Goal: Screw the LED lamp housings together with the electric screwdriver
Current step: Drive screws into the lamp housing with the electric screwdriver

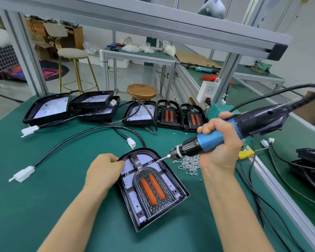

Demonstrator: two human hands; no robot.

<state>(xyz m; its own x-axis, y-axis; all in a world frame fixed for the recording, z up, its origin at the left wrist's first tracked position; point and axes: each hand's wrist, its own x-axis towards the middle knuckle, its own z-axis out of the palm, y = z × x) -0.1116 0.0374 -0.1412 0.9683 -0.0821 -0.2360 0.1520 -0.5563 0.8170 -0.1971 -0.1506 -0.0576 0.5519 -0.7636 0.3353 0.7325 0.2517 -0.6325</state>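
Right hand [219, 142] grips blue screwdriver [225, 135]; bit meets arched black housing [153, 190]

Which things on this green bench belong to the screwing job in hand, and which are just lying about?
In use:
arched black lamp housing with orange strips
blue-and-black electric screwdriver
heap of small silver screws
left hand
right hand

Lying about:
round wooden stool
white power strip
red-handled pliers
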